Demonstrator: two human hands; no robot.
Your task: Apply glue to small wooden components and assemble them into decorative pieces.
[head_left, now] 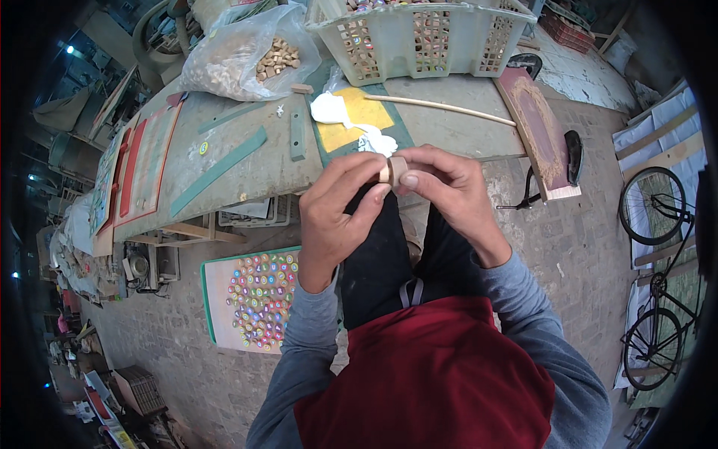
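Observation:
Above my lap, at the bench edge, my left hand (pixel 333 200) and my right hand (pixel 458 191) meet with fingers pinched. My right thumb and fingers grip a small brown wooden block (pixel 398 172). Against its left side sits a thin pale wooden disc (pixel 385 174), pinched by my left fingertips. Whether the two pieces are joined, I cannot tell. Just beyond my hands, a yellow sheet (pixel 368 112) on a green board carries spread blobs of white paste (pixel 329 111). Part of the paste lies behind my fingers.
A plastic bag of wooden blocks (pixel 277 60) and a pale plastic crate (pixel 449 37) stand at the back. A thin stick (pixel 449 109) and green strips (pixel 218 170) lie on the bench. Below left is a tray of colourful discs (pixel 260 299); a bicycle (pixel 660 280) is at right.

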